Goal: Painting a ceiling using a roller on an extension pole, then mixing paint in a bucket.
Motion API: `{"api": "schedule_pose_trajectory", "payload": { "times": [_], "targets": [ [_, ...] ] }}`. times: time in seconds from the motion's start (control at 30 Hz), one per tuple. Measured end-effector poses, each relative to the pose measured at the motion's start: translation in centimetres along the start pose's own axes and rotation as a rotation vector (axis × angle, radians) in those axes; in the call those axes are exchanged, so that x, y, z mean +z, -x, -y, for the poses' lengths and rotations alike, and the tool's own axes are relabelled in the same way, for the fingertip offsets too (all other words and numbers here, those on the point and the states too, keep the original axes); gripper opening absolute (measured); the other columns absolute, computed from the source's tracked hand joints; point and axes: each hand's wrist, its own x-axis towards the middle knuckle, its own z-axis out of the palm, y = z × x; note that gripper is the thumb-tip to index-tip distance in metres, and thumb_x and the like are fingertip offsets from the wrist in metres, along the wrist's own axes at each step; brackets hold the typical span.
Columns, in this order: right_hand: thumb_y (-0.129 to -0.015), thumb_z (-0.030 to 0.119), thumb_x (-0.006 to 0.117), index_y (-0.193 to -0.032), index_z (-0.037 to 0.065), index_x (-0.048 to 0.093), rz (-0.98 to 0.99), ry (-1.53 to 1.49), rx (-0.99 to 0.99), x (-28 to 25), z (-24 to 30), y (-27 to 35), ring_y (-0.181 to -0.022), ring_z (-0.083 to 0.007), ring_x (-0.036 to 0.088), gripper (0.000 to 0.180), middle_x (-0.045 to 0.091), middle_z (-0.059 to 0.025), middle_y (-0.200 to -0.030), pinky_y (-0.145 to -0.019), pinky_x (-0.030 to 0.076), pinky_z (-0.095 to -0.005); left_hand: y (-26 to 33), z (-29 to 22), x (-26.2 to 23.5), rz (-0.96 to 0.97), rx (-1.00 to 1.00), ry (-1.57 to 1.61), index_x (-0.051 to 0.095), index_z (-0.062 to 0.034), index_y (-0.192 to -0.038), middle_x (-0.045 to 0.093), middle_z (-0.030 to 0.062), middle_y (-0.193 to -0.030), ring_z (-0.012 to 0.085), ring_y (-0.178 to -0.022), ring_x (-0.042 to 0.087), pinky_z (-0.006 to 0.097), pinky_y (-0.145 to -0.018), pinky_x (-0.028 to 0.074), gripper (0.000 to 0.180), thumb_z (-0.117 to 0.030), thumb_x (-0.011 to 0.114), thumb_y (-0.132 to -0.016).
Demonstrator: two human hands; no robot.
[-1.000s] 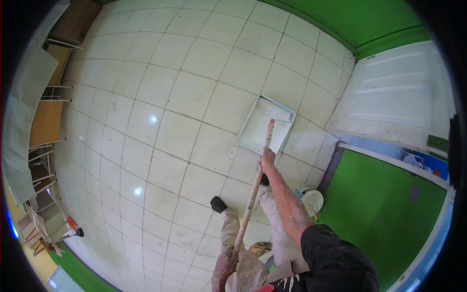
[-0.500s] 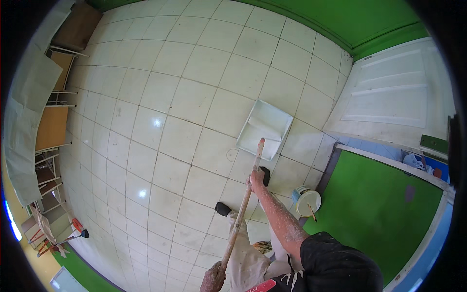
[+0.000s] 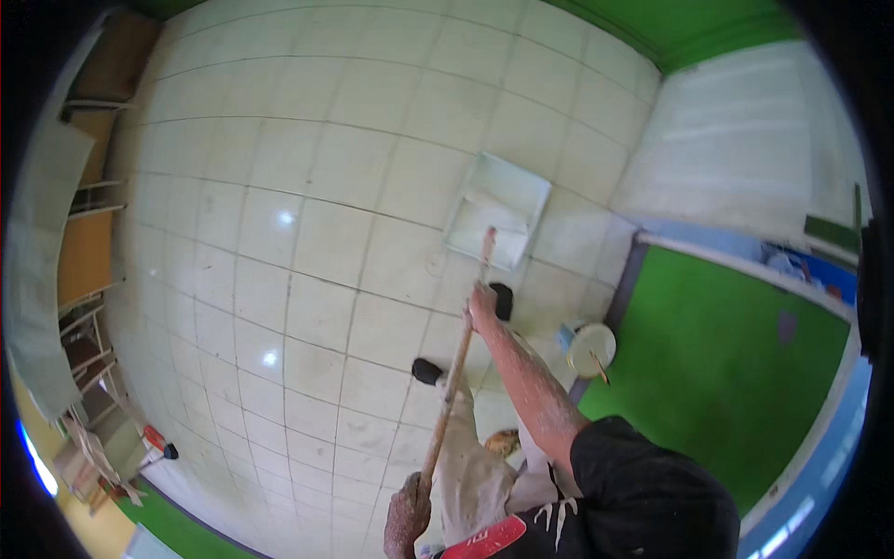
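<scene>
Head view, right hand (image 3: 481,307): closed around the pole (image 3: 457,370), toward its far end.
Left hand (image 3: 408,515): wrapped around the pole's near end.
Roller (image 3: 492,211): blurred, at the pole's far tip, inside the tray.
Tray (image 3: 514,181): on the tiled floor (image 3: 307,317), beyond the right shoe (image 3: 503,301).
Bucket (image 3: 584,350): right of that shoe, brush (image 3: 600,367) on top.

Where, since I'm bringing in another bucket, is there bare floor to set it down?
The widest bare patch is tiled floor between the furniture along the left and the white tray. More lies between the tray and the far green wall. It is crowded around the dark shoes, long pole and bucket.
</scene>
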Motion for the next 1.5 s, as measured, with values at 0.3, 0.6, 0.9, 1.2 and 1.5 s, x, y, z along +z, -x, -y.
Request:
{"api": "schedule_pose_trajectory", "payload": {
  "times": [0.3, 0.6, 0.9, 1.2, 1.5],
  "targets": [
    [-0.093, 0.030, 0.056, -0.109, 0.009, 0.051, 0.140, -0.648, 1.058, 5.3, 14.8, 9.4, -0.048, -0.0205, 0.056, 0.027, 0.056, -0.0084, -0.070, -0.041, 0.051, -0.0365, 7.9, 6.8, 1.2, 0.044, -0.574, 0.414, 0.056, -0.0097, -0.113, 0.043, -0.0038, -0.059, 0.0072, -0.042, 0.038, 0.025, -0.036, 0.030, 0.026, -0.027, 0.046, -0.096],
    [-0.072, 0.034, 0.082, -0.147, 0.015, 0.020, -0.771, -0.651, 1.148, -11.5, -9.2, 16.4, -0.090, -0.0281, 0.058, 0.099, 0.054, -0.0183, -0.108, -0.070, 0.055, -0.0513, 5.9, 7.2, -1.6, 0.097, -0.648, 0.474, 0.057, -0.0042, -0.100, 0.032, -0.0099, -0.053, 0.0025, -0.039, 0.030, 0.021, -0.035, 0.022, 0.024, -0.025, 0.046, -0.097],
    [-0.070, 0.066, 0.070, -0.136, 0.015, 0.044, -0.993, -0.658, 1.253, -31.9, -23.9, 20.8, -0.132, -0.0256, 0.032, 0.087, 0.038, -0.0090, -0.144, -0.100, 0.032, -0.0586, 7.4, 18.1, 0.0, -0.164, -0.831, 0.283, 0.059, -0.0017, -0.081, 0.041, -0.0048, -0.050, 0.0071, -0.039, 0.034, 0.026, -0.034, 0.025, 0.034, -0.034, 0.059, -0.093],
    [-0.083, 0.046, 0.071, -0.123, 0.001, 0.056, -1.116, -0.317, 0.865, -31.5, -25.1, 16.6, -0.101, -0.0273, 0.058, 0.062, 0.062, -0.0110, -0.116, -0.088, 0.047, -0.0390, 6.2, 17.8, 1.6, -0.323, -0.915, 0.192, 0.054, -0.0097, -0.072, 0.041, -0.0036, -0.052, 0.0105, -0.041, 0.035, 0.027, -0.036, 0.028, 0.030, -0.028, 0.053, -0.096],
    [-0.084, 0.031, 0.072, -0.088, -0.004, 0.058, -0.734, 0.528, 0.506, -27.7, -18.2, 10.5, -0.068, -0.0314, 0.063, 0.038, 0.066, -0.0184, -0.078, -0.065, 0.049, -0.0421, 5.7, 13.2, 2.3, -0.153, -0.903, 0.286, 0.054, -0.0089, -0.074, 0.044, -0.0041, -0.054, 0.0081, -0.042, 0.036, 0.025, -0.037, 0.028, 0.033, -0.033, 0.049, -0.097]
  ]
}}
